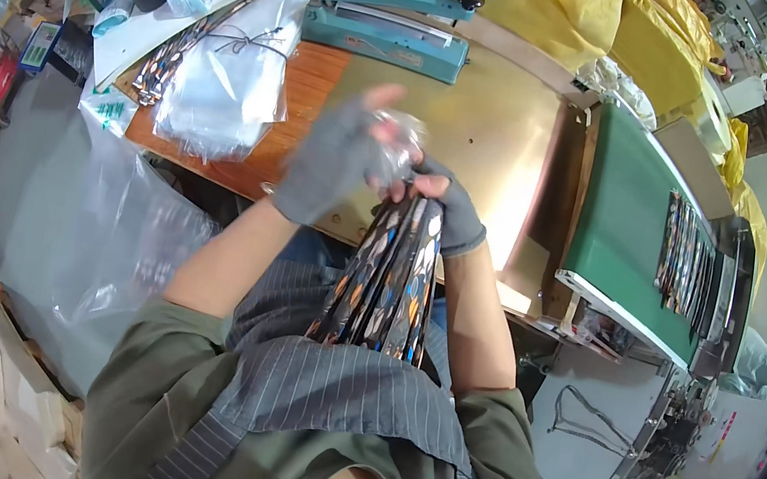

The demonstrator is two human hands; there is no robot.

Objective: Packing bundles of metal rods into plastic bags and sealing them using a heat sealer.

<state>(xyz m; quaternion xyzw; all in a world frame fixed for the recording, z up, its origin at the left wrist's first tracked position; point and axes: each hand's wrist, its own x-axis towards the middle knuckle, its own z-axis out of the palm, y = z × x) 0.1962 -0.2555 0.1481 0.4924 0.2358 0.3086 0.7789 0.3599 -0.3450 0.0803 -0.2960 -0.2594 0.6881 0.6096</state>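
A bundle of long patterned sticks [386, 286] hangs down toward my lap, dark with orange, blue and white marks. My right hand [450, 208], in a grey fingerless glove, grips the bundle near its top. My left hand [336, 161], also gloved, is at the bundle's top end and holds a crumpled clear plastic bag [399, 136] over it. Both hands are in front of a wooden table [484, 124].
A teal heat sealer [388, 27] sits at the table's far edge. A stack of clear bags [227, 81] lies to the left with more patterned sticks [165, 61] beside it. A green conveyor belt [625, 219] to the right carries wrapped sticks [689, 260]. Yellow sacks [545, 3] stand behind.
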